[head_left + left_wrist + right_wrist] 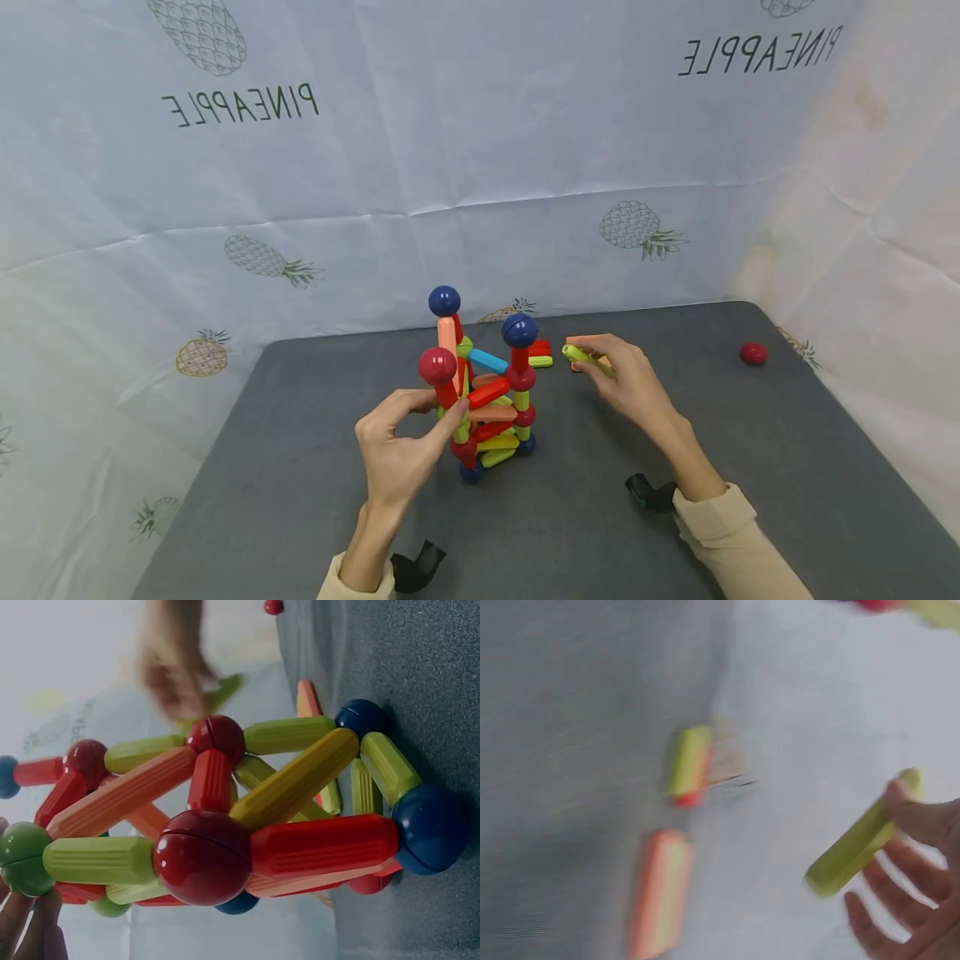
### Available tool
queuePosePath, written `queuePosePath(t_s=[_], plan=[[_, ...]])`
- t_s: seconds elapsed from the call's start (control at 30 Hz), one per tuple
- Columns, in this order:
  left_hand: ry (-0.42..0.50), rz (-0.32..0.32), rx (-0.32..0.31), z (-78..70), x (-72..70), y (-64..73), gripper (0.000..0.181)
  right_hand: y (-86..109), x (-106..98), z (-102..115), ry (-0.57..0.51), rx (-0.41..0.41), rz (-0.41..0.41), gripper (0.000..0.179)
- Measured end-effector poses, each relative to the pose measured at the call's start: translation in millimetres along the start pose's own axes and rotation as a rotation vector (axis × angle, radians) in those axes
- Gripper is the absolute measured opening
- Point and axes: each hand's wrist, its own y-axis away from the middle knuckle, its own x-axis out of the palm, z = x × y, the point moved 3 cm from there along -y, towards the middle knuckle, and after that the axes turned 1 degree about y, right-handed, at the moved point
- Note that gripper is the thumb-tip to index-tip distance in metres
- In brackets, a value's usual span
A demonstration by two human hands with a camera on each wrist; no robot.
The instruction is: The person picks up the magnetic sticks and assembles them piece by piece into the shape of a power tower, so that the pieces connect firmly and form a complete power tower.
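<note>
A tower of coloured rods and balls stands upright on the grey table, with blue balls at its foot and a dark blue ball [445, 301] on top. My left hand [401, 454] grips the tower's near left side, its fingers around a green ball [27, 859] below the upper red ball [438, 366]. To the right of the tower, my right hand [630, 379] pinches a yellow-green rod [862, 838] between thumb and fingers, held above the table and apart from the tower.
Behind the tower lie short red and yellow-green rods [540, 353]. Orange rods [660, 894] lie near the right hand. A loose red ball [753, 353] sits at the far right. A pineapple-printed cloth [465, 150] hangs behind the table.
</note>
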Motion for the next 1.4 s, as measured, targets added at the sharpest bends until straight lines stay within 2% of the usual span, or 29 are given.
queuePosePath(t_s=[0.2, 0.37, 0.47, 0.57, 0.8, 0.93, 1.1, 1.4], plan=[[0.019, 0.002, 0.013, 1.9, -0.1, 0.2, 0.024, 4.3, -36.6, 57.1, -0.166, -0.236, -0.263, 0.041], [0.035, 0.000, 0.026, 3.3, 0.5, 0.1, 0.025, 14.9, -50.5, 101.1, -0.337, -0.461, -0.426, 0.028], [0.037, -0.002, 0.031, 3.8, 0.6, 0.0, 0.024, 17.5, -45.9, 119.3, -0.365, -0.576, -0.478, 0.031], [0.035, 0.000, 0.025, 4.0, 0.4, 0.1, 0.024, 17.1, -35.0, 129.6, -0.323, -0.644, -0.471, 0.029], [0.034, 0.015, 0.027, 3.3, 0.6, 0.2, 0.024, 12.8, -14.9, 134.8, -0.203, -0.672, -0.331, 0.028], [0.035, 0.016, 0.028, 3.0, 0.5, 0.1, 0.024, 10.5, -11.2, 135.9, -0.132, -0.665, -0.319, 0.026], [0.037, 0.019, 0.027, 3.0, 0.2, -0.2, 0.025, 8.4, -9.8, 141.6, -0.081, -0.630, -0.299, 0.044], [0.042, 0.014, 0.033, 3.6, 0.5, 0.5, 0.025, 4.3, -7.5, 158.4, 0.097, -0.543, -0.294, 0.039]])
